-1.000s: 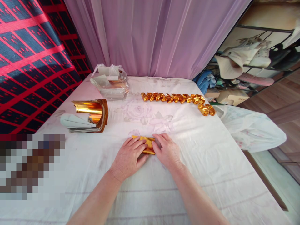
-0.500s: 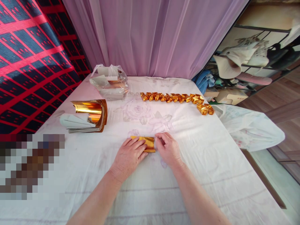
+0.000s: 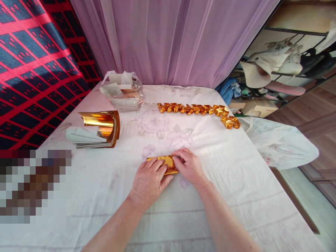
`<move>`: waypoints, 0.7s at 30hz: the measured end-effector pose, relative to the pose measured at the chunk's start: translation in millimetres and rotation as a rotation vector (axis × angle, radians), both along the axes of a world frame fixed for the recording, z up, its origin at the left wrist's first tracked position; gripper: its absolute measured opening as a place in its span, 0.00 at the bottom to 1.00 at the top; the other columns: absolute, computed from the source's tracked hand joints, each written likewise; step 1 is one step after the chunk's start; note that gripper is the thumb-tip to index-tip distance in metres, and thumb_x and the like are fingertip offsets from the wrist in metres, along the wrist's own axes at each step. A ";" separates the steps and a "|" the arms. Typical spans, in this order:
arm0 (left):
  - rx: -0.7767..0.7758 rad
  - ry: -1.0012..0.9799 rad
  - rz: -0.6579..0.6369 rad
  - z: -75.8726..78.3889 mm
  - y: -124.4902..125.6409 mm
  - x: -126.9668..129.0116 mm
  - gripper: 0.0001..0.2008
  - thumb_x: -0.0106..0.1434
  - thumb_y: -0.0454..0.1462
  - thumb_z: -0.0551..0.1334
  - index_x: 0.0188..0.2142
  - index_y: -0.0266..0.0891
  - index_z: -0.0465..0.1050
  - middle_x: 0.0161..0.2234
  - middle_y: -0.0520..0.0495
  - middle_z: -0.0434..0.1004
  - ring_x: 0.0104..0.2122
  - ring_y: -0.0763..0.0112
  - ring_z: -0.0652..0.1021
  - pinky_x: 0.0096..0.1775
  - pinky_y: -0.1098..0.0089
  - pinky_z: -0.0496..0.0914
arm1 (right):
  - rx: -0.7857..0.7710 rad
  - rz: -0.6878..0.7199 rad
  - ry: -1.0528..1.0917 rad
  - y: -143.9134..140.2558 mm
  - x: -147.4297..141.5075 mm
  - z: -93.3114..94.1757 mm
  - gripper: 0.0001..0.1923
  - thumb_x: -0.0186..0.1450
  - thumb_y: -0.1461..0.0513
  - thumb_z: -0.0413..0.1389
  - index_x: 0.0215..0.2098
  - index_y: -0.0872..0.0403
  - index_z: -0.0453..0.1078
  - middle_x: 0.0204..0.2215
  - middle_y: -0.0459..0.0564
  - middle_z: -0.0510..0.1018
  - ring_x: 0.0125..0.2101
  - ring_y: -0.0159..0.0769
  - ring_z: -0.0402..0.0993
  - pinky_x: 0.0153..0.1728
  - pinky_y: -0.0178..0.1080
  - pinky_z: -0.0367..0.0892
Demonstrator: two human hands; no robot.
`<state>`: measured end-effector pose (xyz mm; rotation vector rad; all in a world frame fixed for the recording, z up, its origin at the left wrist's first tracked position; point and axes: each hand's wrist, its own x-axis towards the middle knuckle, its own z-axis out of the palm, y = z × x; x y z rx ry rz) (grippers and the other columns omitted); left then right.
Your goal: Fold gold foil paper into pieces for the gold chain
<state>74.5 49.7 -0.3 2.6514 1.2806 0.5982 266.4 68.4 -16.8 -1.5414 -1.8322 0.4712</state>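
Gold foil strip (image 3: pixel 170 162) flat on tablecloth (image 3: pixel 105 182), just below frame centre. Left hand (image 3: pixel 147 180) laid over it, fingers loosely spread, pressing, no grip. Right hand (image 3: pixel 189 167) half-curled at right end; can't tell if pinching. Judgement: pin firmly left, keep edges aligned, crease evenly. Long axis roughly left-right, one end pointing frame right.

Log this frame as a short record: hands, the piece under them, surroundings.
left hand: palm down, fingers across a folded strip of shiny gold paper
right hand: fingertips at the strip's right end; grip unclear
left side: curved stack of gold-and-white paper sheets; beyond it, clear plastic bag holding paper
far centre-right: row of small folded gold-paper pieces
surface: white floral tablecloth
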 end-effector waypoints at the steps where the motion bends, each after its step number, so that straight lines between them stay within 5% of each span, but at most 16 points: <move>1: -0.009 -0.011 -0.008 0.6 0.8 -0.8 0.13 0.68 0.45 0.60 0.44 0.41 0.76 0.47 0.44 0.80 0.49 0.55 0.76 0.48 0.54 0.71 | -0.005 0.005 -0.016 -0.2 0.2 -0.3 0.11 0.64 0.62 0.52 0.38 0.50 0.77 0.36 0.49 0.79 0.27 0.31 0.74 0.32 0.35 0.69; 21: 0.041 -0.035 0.033 -6.6 -6.1 4.2 0.10 0.69 0.39 0.58 0.47 0.40 0.74 0.48 0.43 0.79 0.51 0.55 0.76 0.52 0.54 0.72 | 0.001 -0.028 -0.069 -0.5 -2.3 -1.4 0.09 0.63 0.63 0.52 0.34 0.50 0.76 0.33 0.47 0.78 0.26 0.31 0.72 0.31 0.34 0.67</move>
